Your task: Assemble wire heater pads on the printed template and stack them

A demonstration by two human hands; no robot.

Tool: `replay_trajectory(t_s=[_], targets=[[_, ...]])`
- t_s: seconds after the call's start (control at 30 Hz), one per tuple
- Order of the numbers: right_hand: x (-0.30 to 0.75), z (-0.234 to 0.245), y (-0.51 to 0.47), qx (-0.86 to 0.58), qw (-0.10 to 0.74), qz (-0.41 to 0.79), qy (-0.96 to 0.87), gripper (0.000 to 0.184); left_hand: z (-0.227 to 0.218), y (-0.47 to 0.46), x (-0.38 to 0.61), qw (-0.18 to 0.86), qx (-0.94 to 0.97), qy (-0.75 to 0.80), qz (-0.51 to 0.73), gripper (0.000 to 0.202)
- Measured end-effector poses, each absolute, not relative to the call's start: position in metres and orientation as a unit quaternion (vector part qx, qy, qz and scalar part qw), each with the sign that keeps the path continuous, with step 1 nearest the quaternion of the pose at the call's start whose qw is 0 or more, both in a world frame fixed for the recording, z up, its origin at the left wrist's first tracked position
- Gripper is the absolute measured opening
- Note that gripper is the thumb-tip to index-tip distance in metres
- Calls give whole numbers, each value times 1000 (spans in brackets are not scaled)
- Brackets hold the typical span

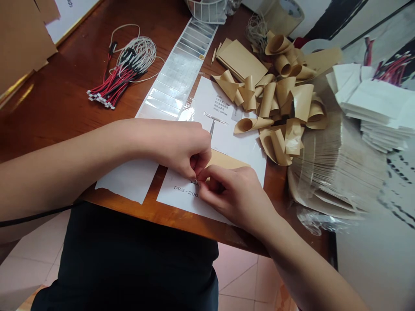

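Observation:
My left hand comes in from the left, its thumb and forefinger pinched. The fingertips of my right hand meet it from the right, pinched as well. Whatever is between them is too small and too covered to make out. Beneath both hands lies a white printed sheet reading "DRS-206", partly covered. A flat piece of brown paper rests on the sheet just behind my right hand. Farther back, a thin taped strip crosses the sheet under printed lines of text.
Silver labels on a long backing strip run beside the sheet. A bundle of red, black and white wires lies left. Curled brown papers heap at right, near stacked brown sheets, white packets and a tape roll.

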State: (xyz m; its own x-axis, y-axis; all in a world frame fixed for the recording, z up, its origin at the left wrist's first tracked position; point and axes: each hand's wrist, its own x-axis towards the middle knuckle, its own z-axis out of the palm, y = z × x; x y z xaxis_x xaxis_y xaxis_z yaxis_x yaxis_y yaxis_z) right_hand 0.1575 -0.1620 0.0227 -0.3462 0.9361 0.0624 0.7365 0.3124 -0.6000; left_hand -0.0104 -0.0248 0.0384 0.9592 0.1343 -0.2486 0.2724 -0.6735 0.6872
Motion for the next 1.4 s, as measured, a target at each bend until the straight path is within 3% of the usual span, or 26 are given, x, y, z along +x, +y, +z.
replay_trajectory(t_s=[0.73,1.4], targets=[[155,24,-165,-542,183,233,-786,11,39,-24,-12,399,906,116,-83,10],[143,11,-173,-536,113,10,-837,20,39,-21,-13,380,912,133,-75,12]])
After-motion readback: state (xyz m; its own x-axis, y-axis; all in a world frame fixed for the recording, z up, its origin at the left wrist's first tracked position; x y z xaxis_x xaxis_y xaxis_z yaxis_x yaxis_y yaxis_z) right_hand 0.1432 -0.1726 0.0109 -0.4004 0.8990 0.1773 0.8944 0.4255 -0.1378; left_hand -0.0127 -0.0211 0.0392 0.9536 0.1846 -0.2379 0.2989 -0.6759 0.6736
